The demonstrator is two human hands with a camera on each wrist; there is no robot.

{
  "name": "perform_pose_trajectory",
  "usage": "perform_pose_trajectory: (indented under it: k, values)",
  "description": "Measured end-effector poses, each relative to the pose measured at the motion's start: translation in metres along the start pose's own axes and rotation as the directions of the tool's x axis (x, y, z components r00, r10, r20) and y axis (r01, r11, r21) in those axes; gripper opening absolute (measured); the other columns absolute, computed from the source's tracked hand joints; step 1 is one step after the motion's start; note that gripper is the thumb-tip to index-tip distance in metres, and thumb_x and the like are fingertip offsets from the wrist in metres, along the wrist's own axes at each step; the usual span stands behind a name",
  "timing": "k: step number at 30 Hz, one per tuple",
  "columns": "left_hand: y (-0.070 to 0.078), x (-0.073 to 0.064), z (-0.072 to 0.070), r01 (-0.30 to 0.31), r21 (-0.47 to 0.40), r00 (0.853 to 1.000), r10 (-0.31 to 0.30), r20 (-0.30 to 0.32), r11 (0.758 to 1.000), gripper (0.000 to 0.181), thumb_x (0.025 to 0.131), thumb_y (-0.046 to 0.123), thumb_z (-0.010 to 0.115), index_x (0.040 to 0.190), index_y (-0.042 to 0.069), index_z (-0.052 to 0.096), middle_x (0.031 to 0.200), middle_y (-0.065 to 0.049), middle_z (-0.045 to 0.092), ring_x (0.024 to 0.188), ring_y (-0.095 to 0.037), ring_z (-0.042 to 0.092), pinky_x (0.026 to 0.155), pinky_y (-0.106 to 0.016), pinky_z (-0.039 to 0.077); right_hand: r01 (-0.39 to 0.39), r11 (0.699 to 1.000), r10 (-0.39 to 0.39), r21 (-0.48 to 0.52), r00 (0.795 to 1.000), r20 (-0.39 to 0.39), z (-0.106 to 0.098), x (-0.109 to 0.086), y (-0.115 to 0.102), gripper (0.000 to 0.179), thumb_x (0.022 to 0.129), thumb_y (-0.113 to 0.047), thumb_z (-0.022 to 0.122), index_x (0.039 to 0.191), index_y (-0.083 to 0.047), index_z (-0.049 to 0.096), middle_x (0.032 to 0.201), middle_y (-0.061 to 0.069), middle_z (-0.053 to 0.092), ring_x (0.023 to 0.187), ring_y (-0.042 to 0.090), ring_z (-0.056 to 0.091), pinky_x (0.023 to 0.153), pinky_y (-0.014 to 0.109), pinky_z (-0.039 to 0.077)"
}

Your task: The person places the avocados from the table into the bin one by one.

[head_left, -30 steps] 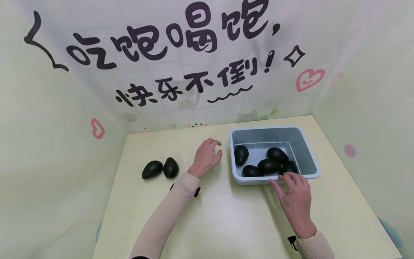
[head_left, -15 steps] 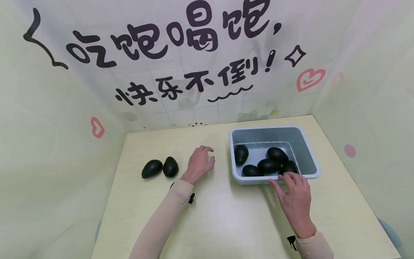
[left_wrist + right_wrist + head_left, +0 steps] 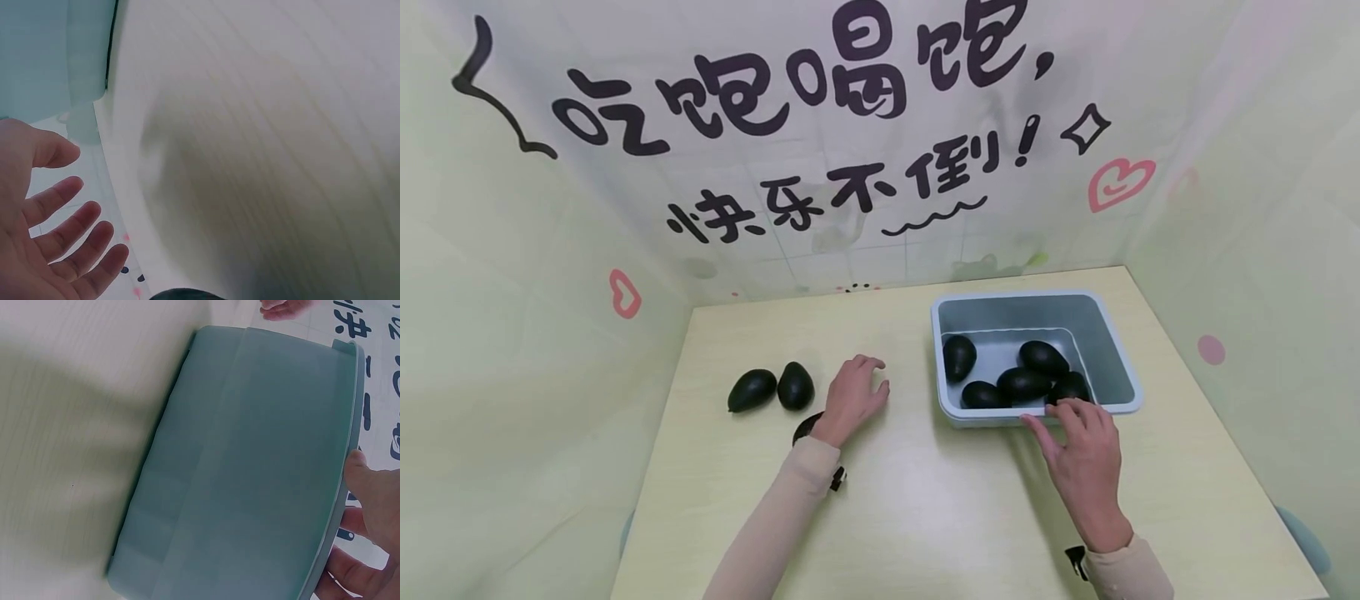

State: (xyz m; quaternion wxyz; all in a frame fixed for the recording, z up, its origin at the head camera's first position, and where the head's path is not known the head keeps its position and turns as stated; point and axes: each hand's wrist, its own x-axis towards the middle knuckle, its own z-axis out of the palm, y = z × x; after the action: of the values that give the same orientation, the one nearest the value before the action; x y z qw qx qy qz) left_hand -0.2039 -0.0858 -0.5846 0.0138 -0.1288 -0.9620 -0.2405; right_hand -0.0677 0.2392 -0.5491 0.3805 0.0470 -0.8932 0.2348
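My left hand [image 3: 850, 398] is over the table with fingers loosely bent and nothing in its grasp, as the left wrist view shows too. Beneath its wrist a dark avocado [image 3: 805, 427] is partly hidden. Two more dark avocados, one [image 3: 752, 391] lying slanted and another [image 3: 796, 386] close beside it, rest to the left. On the right, my right hand [image 3: 1086, 467] pinches the front rim of a blue-grey plastic bin [image 3: 250, 462], thumb outside and fingers over the edge. Several avocados [image 3: 1043, 358] lie in the bin, mostly along its front side.
The pale wooden table [image 3: 925, 517] is bounded at the back and sides by a printed cloth [image 3: 880, 250] with black characters and pink hearts. The bin occupies the table's back right part.
My left hand has moved left and nearer to me, away from the bin, and more of the avocado by its wrist now shows. The right hand keeps its place on the bin's rim.
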Motion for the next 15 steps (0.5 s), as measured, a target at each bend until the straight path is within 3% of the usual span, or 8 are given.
perform_pose_trajectory:
  k: [15]
  values:
    - [-0.009,-0.037,-0.004,-0.02,0.139,0.998,0.027,-0.049,0.99,0.03,0.098,0.025,0.071,0.123,0.009,0.076,0.128,-0.014,0.072,0.115,-0.037,0.068,0.09,-0.049,0.059,0.009,1.0,-0.009,0.003,1.0,-0.004,0.001,0.0,0.001,0.073,0.101,-0.068,0.054,0.089,0.001,0.072,0.092,0.021,0.069,0.092,0.045,0.063,0.082,0.056,0.048]
